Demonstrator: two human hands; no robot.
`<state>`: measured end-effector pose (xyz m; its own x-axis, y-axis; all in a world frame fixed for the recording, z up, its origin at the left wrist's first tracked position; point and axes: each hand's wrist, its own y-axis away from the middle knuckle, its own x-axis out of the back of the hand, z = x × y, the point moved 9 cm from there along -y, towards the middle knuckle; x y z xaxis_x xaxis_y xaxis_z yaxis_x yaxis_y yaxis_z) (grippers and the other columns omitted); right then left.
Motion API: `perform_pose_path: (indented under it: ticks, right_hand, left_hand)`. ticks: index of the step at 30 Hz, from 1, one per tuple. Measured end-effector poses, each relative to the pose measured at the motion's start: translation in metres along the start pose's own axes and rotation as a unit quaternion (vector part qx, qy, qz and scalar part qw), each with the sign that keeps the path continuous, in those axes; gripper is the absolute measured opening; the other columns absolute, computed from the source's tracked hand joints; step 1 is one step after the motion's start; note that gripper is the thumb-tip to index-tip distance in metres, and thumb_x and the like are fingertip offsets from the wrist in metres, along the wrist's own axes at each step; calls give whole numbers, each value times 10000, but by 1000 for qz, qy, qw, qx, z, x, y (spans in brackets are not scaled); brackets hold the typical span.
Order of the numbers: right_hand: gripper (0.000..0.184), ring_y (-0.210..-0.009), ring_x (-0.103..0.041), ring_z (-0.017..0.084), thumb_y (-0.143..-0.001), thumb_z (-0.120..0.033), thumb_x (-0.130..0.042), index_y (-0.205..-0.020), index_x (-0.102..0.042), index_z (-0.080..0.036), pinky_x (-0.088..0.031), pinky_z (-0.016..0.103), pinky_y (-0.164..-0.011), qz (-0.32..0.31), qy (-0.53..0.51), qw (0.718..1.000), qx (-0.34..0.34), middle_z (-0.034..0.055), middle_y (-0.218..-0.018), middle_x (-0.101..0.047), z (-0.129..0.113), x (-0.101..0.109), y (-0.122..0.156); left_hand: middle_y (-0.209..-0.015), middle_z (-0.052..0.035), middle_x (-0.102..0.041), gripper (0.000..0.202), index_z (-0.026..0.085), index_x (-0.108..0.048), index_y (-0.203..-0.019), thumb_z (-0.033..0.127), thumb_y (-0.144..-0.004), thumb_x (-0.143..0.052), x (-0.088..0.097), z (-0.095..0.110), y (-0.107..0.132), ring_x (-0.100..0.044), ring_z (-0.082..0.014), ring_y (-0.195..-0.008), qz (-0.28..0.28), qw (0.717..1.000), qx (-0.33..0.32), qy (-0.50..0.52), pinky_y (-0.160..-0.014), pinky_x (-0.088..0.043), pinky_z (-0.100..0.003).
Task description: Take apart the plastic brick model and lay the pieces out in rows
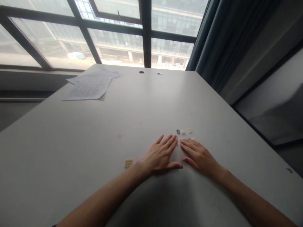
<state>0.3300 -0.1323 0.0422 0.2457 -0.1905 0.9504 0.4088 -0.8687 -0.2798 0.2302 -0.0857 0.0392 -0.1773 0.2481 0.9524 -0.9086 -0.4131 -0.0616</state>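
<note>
My left hand (160,155) lies flat on the grey table (94,132), palm down, fingers stretched out and holding nothing. My right hand (198,156) lies flat beside it, fingers also stretched, thumbs nearly touching. Just beyond the fingertips sit a few tiny building pieces: a dark studded piece (178,131), a small pale piece (183,132) and a white curved piece (189,130). Another small piece (191,139) peeks out at my right fingertips. A tan studded plate (128,163) lies left of my left wrist.
Printed paper sheets (91,85) lie at the far left of the table. Two small holes (141,72) sit near the far edge by the window. A dark curtain (213,41) hangs at the right. The table's right edge drops off to the floor.
</note>
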Motion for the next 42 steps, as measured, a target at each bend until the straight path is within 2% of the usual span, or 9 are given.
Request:
perform_pose_path:
  ticks: [7, 11, 15, 19, 24, 29, 33, 37, 42]
  right_hand:
    - [480, -1294, -444, 276, -934, -412, -481, -1305, -518, -110, -411, 483, -1061, 53, -31, 998, -17, 171, -1337, -540, -27, 10, 1]
    - [581, -1303, -428, 300, -914, -477, -487, -1331, -492, -72, -421, 480, -1058, 5, -44, 999, 14, 194, -1357, -514, -71, -6, -9]
    - [696, -1331, -384, 319, -898, -535, -481, -1376, -431, -33, -379, 475, -1093, -43, -51, 997, 27, 208, -1414, -447, -102, -26, -20]
    - [747, -1344, -365, 326, -886, -571, -476, -1396, -403, -29, -356, 468, -1108, -66, -47, 997, 10, 208, -1441, -410, -108, -39, -22]
    - [731, -1349, -361, 312, -880, -545, -510, -1395, -405, -36, -359, 463, -1107, -57, -29, 998, 3, 207, -1439, -413, -99, -37, -10]
    - [727, -1341, -377, 308, -878, -532, -521, -1398, -399, -39, -392, 472, -1085, -46, -2, 999, -7, 209, -1425, -432, -80, -22, 17]
    - [689, -1340, -383, 304, -897, -492, -512, -1419, -373, -65, -414, 481, -1067, -47, 31, 998, -31, 193, -1426, -438, -52, -11, 50]
    - [622, -1337, -392, 295, -909, -434, -515, -1420, -383, -104, -429, 480, -1055, -25, 50, 996, -66, 169, -1430, -441, -17, -1, 78]
    - [587, -1328, -406, 283, -918, -421, -501, -1406, -398, -112, -433, 477, -1051, -19, 47, 994, -94, 159, -1422, -454, 6, 1, 83]
  left_hand:
    - [-1567, -103, -142, 865, 172, -51, -1508, 734, -857, -147, 58, -60, 108, -150, -272, -1440, 87, 991, 91, -39, -1176, -133, -452]
    - [-1557, -118, -174, 904, 163, -36, -1508, 742, -843, -232, 34, -59, 167, -190, -301, -1427, 48, 992, 83, -85, -1169, -163, -458]
    - [-1545, -136, -203, 1001, 149, -57, -1507, 784, -782, -325, 4, -38, 183, -205, -318, -1419, 9, 993, 72, -98, -1166, -176, -455]
    - [-1546, -143, -183, 1021, 141, -24, -1505, 781, -780, -352, -9, -31, 177, -204, -312, -1421, -8, 992, 66, -103, -1166, -165, -455]
    - [-1546, -144, -171, 964, 141, -36, -1503, 738, -821, -362, -7, -60, 162, -198, -310, -1422, -2, 990, 79, -120, -1162, -164, -444]
    - [-1536, -158, -182, 852, 100, -159, -1489, 691, -885, -262, 1, -81, 110, -189, -296, -1426, -39, 989, 100, -98, -1152, -185, -449]
    - [-1514, -189, -237, 925, 63, -257, -1459, 753, -844, -226, -7, -36, 62, -209, -299, -1420, -71, 993, 65, -68, -1152, -173, -469]
    - [-1519, -185, -238, 964, 75, -247, -1463, 786, -813, -220, -23, 27, 36, -186, -295, -1428, -30, 999, -9, -37, -1163, -145, -468]
    - [-1517, -205, -242, 1014, 53, -270, -1448, 815, -783, -209, -39, 50, 20, -185, -328, -1424, -2, 1000, -13, -25, -1157, -151, -489]
